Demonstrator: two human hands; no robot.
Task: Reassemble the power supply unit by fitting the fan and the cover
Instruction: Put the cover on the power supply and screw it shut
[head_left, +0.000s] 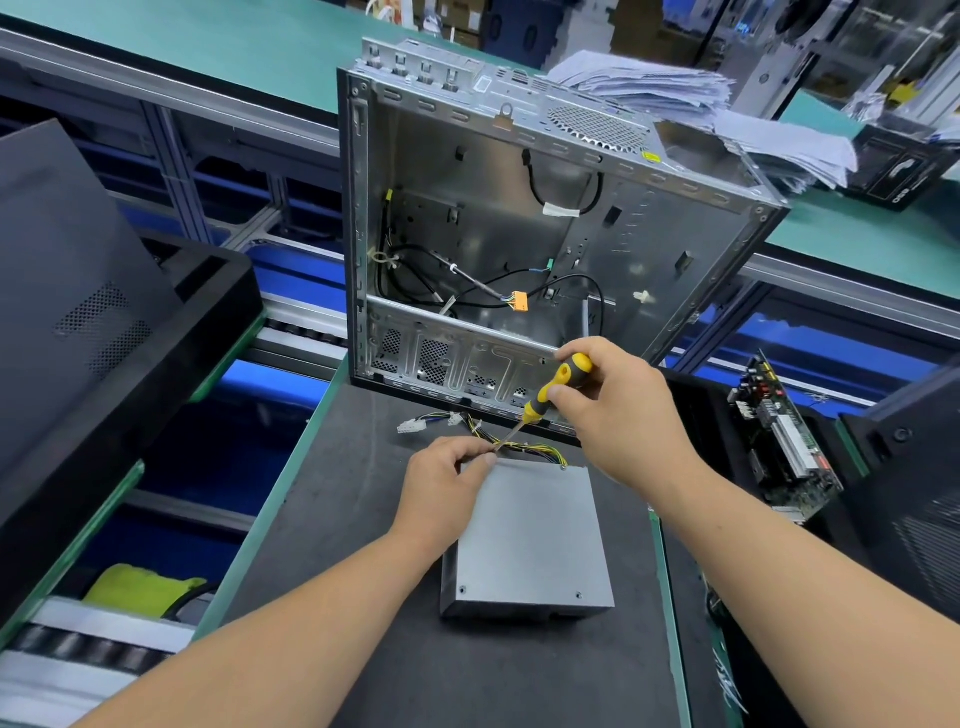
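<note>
— That big open computer case (519, 234)?
— Stands upright on the black mat (363, 597). In front lies the power supply unit (530, 540), cover on.
— Hands?
— Right hand (618, 415) grips a yellow screwdriver (550, 389); left hand (447, 483) pinches its tip at the unit's far corner.

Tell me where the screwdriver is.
Head view, centre: the screwdriver is in the right hand, tip at the power supply unit's far-left corner beside the left hand.

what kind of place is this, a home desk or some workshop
Most likely an electronics assembly or repair line, not a home desk: roller conveyor rails run beside the bench, a stripped computer case stands on it, and a loose circuit board lies nearby.
</note>
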